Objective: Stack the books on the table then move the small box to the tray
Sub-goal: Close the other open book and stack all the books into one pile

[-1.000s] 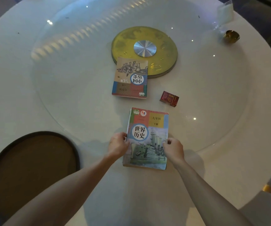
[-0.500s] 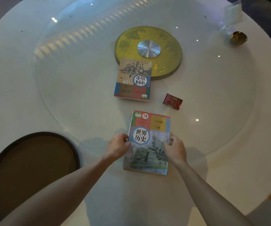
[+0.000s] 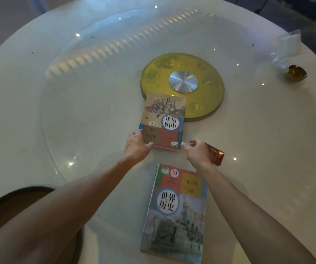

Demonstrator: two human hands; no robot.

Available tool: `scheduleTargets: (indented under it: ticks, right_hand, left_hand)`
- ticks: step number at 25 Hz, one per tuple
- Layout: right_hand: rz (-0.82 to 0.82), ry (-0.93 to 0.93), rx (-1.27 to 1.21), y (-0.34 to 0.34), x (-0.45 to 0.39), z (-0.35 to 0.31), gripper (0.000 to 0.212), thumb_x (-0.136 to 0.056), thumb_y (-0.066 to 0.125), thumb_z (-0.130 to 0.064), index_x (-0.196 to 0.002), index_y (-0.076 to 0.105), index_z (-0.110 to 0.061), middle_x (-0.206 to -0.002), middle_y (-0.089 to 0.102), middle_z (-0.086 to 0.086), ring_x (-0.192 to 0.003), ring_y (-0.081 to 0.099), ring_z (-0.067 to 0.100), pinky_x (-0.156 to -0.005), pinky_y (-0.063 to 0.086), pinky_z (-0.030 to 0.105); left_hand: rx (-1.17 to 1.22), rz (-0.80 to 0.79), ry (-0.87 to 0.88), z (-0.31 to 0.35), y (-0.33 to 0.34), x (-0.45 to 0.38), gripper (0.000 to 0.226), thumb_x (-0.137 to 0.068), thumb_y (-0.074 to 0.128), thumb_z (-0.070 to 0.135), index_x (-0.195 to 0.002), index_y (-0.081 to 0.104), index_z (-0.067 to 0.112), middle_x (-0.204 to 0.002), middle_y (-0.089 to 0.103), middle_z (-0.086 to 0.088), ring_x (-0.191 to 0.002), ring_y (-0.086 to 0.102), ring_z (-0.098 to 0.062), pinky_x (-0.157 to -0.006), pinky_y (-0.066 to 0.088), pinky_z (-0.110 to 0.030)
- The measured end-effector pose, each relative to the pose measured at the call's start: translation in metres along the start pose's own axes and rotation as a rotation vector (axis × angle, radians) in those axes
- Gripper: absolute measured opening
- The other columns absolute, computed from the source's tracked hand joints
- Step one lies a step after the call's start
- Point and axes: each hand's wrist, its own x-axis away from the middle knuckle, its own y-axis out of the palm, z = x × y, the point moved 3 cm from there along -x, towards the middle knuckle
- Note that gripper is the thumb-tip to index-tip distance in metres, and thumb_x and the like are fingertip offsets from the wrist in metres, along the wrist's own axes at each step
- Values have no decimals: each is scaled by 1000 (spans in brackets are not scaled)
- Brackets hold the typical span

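The round white table (image 3: 39, 115) carried a glass turntable with a yellow disc (image 3: 206, 88) at its hub. A dark round tray (image 3: 20, 193) sat at the near left edge, largely hidden by the left forearm. The near book (image 3: 174, 212) lay flat and untouched, its cover reading 世界历史. The far book (image 3: 163, 121) lay upside down to the viewer, its far end overlapping the disc. The left hand (image 3: 137, 147) gripped its near left corner, fingers closed on it. The right hand (image 3: 197, 151) hovered at the near right corner, fingers curled and slightly parted, contact uncertain. The small red box (image 3: 215, 154) lay just behind that hand.
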Motion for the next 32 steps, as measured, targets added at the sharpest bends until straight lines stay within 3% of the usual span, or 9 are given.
scheduleTargets:
  ticks: [4,8,12,14,17,22,25,27,32]
  right_hand:
    - [-53,106,-70,19,-40,-2,63,-92,71,-38,-143,53,-4,-136,59,9,-124,60,31,-104,55,53]
    - [-40,175,-107,33,-58,7,53,-84,75,-38,-124,64,-5,-122,71,12,-111,67,28,-98,58,53]
    - [-26,220,-131,39,-62,9,46,-87,76,-29,-123,66,-3,-117,72,13,-103,68,27,-86,58,45]
    - [-31,204,-125,38,-60,8,36,-88,75,-21,-117,66,-4,-114,73,15,-97,68,27,-78,56,44]
    - [-26,131,-97,35,-49,6,19,-91,66,-13,-109,59,-13,-109,71,12,-98,71,28,-90,61,54]
    - [-13,51,-207,13,-19,-11,16,-97,55,-11,-109,60,-20,-110,70,11,-95,73,30,-80,64,58]
    - [-31,-1,-274,-15,3,-31,19,-101,53,-6,-114,62,-17,-103,68,9,-82,71,23,-62,65,41]
    - [-47,-68,-201,-33,17,-42,21,-101,55,-8,-117,65,-15,-100,72,10,-73,70,21,-56,61,35]
    - [-237,-180,-119,-66,69,-67,20,-94,66,-15,-110,77,-21,-82,70,12,-57,63,19,-54,55,33]
  left_hand:
    - [42,25,-137,-9,6,-38,58,-86,70,35,-137,53,12,-132,51,-15,-126,51,-32,-107,46,-43]
    - [174,103,-231,-18,11,-52,51,-87,68,28,-133,58,10,-128,60,-13,-115,61,-30,-100,52,-42]
    - [187,106,-252,-20,13,-56,40,-88,69,29,-124,65,12,-116,70,-8,-102,68,-26,-94,56,-41]
    - [199,85,-275,-23,12,-54,35,-89,70,29,-120,67,11,-113,72,-8,-97,67,-24,-91,57,-38]
    - [223,30,-279,-29,12,-43,30,-91,70,27,-117,71,11,-108,72,-6,-93,64,-22,-85,56,-34]
    - [198,-95,-239,-28,8,-9,27,-89,72,24,-112,70,10,-112,73,-9,-88,63,-19,-63,47,-27]
    - [109,-36,-100,-17,-7,6,58,-85,76,34,-136,55,15,-133,58,-8,-115,60,-23,-91,52,-35]
    - [44,76,96,3,-25,19,75,-84,78,33,-148,43,16,-144,47,-11,-132,50,-25,-108,43,-39]
    - [-102,87,601,60,-64,59,82,-79,82,35,-151,44,23,-159,41,-6,-144,41,-27,-114,37,-50]
